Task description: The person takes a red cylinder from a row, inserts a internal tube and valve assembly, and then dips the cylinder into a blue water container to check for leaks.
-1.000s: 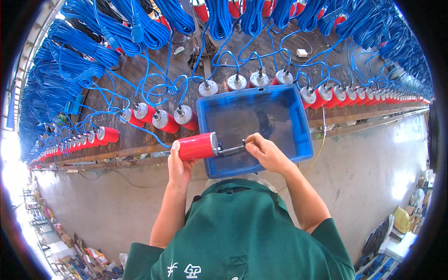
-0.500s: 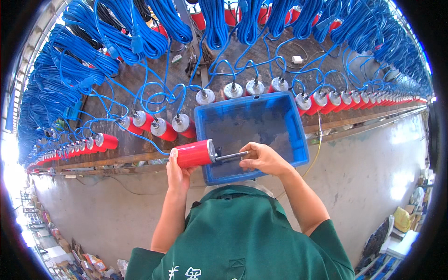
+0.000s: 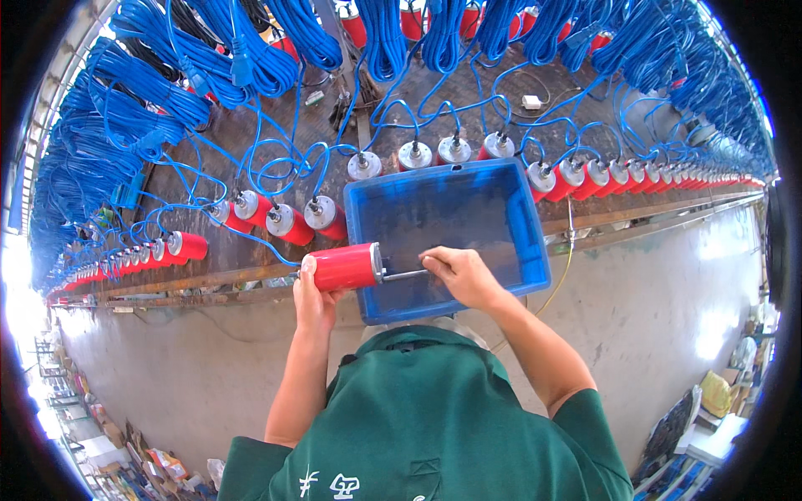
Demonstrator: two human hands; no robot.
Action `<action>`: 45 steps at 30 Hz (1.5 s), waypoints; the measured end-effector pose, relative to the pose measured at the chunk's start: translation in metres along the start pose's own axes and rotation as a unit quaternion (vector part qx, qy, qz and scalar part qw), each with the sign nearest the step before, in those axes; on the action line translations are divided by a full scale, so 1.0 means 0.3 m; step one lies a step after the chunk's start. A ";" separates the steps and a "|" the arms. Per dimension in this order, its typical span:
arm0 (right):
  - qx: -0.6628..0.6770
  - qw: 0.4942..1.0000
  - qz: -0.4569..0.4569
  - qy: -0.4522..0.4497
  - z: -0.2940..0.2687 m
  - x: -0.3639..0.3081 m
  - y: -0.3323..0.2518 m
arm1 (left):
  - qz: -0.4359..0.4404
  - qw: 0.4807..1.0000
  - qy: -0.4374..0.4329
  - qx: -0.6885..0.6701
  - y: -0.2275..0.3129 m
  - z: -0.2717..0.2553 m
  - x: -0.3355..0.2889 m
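My left hand (image 3: 314, 299) is closed around a red cylinder (image 3: 344, 267) with a metal end cap, held on its side over the near left edge of a blue plastic tub (image 3: 353, 221). A blue cable runs to the cylinder's left end. In my right hand (image 3: 466, 277) the fingers pinch the end of a thin metal rod-shaped tool (image 3: 404, 275). The tool's other end meets the cylinder's right end cap; exactly how it joins there is too small to tell. My right fingers hide the tool's outer end.
More red cylinders (image 3: 292, 224) with cables line the edge of a dark workbench (image 3: 418, 104) on both sides. Bundles of blue cable (image 3: 382, 42) lie behind them. A white plug-like block (image 3: 532, 102) sits on the bench. Boxes and clutter (image 3: 167, 463) line the lower left.
My right hand has shifted slightly up and left, and its fingers have turned over the tool's end. The left hand and cylinder have moved slightly left and up in the picture.
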State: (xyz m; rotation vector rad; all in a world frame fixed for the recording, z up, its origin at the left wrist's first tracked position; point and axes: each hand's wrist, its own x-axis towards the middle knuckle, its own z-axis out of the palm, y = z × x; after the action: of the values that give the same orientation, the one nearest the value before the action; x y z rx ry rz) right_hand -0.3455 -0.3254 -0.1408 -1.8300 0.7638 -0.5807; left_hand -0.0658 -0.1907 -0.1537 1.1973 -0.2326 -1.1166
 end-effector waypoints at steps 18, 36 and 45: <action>0.002 1.000 0.026 -0.008 -0.037 -0.011 -0.017 | 0.014 1.000 -0.008 0.012 -0.002 -0.014 0.000; 0.105 0.957 0.260 -0.078 -0.009 0.041 0.040 | 0.018 1.000 -0.013 0.016 -0.006 0.005 -0.005; -0.144 0.967 -0.208 0.008 -0.062 0.000 0.017 | 0.022 0.999 -0.024 -0.004 -0.009 0.000 -0.007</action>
State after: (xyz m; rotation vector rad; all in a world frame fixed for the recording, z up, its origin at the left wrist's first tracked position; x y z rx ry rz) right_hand -0.3596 -0.3386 -0.1388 -2.2827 0.4901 -0.7852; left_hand -0.0682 -0.1890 -0.1550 1.1537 -0.2896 -1.1081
